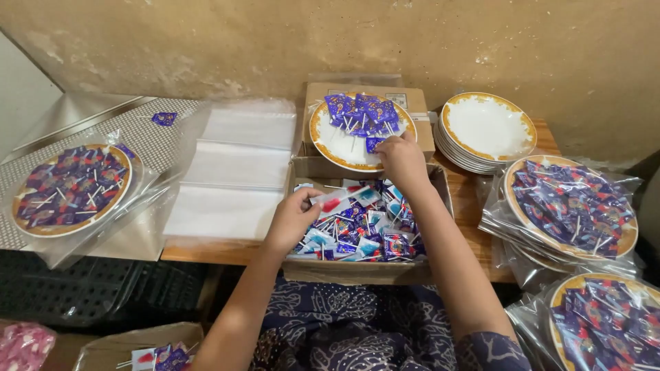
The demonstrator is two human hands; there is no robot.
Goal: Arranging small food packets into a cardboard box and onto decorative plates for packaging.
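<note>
Far left, bagged plate (71, 189): gold-rimmed plate loaded with purple-wrapped lollipops, sealed in a clear bag, lying on a patterned tray. One stray purple wrapper (164, 118) sits above it.
Centre left, clear bags (237, 168): flat stack of empty plastic bags, touching the carton's left side. Slippery; an elbow sweep could slide them off the front edge.
Lower centre, left hand (292, 220): fingers curled around a few wrapped lollipops (338, 200) just above the pile, sticks pointing right. Loose grip likely; one could drop back into the carton.
Centre, open carton (302, 180): packed with loose lollipops in purple and blue wrappers. Its front overhangs the table edge, so leaning weight on it may tip it toward the lap.
Upper centre, plate being filled (328, 144): rests on a closed box behind the carton, partly covered with lollipops.
Upper centre, right hand (400, 161): fingertips pinched down at the plate's lower right rim, on a lollipop there. A push on the rim could tilt the plate off the box.
Upper right, empty plates (488, 127): stack beside the box, near the right forearm's path; risk of a knock.
Right edge, finished bagged plates (570, 206): piled overlapping, could slide.
</note>
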